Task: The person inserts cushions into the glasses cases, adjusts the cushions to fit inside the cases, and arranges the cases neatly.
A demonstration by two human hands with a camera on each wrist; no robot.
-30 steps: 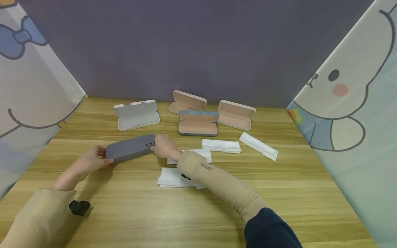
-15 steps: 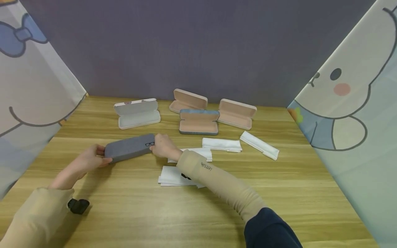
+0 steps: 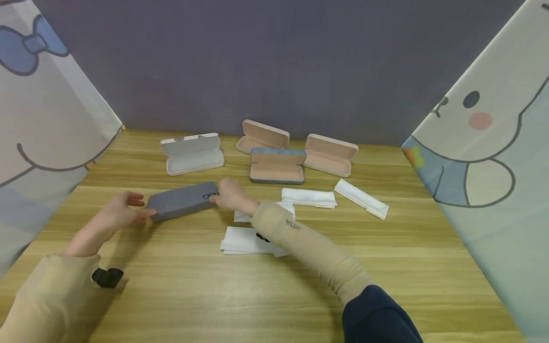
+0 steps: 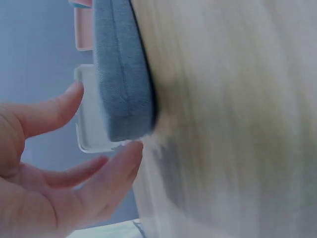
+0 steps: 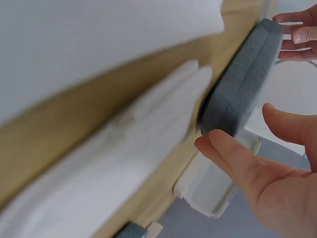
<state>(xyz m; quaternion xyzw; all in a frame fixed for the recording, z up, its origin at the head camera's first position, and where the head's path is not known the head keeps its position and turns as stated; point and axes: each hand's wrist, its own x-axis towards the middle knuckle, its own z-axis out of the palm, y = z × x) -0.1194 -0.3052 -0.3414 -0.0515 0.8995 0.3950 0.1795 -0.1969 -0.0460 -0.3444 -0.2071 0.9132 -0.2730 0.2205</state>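
A closed grey glasses case (image 3: 182,202) with a small glasses print lies on the table between my two hands. My left hand (image 3: 122,213) is at its left end, fingers parted, with one digit right at the near corner. In the left wrist view, the left thumb (image 4: 54,111) and other fingers stand spread around the end of the case (image 4: 124,74). My right hand (image 3: 233,195) is at the printed end. The right wrist view shows its fingertips (image 5: 220,141) at the end of the case, with the thumb raised apart.
Behind stand open glasses cases: a white one (image 3: 195,162), a blue-edged one (image 3: 276,174), and two with pink lining (image 3: 328,163). White folded cloths (image 3: 309,197) lie to the right, one (image 3: 361,198) slanted; others (image 3: 244,240) lie partly under my right forearm.
My left fingers have loosened and drawn slightly back from the case, which stays closed. My right hand has eased a little at its end. The head view has shifted slightly.
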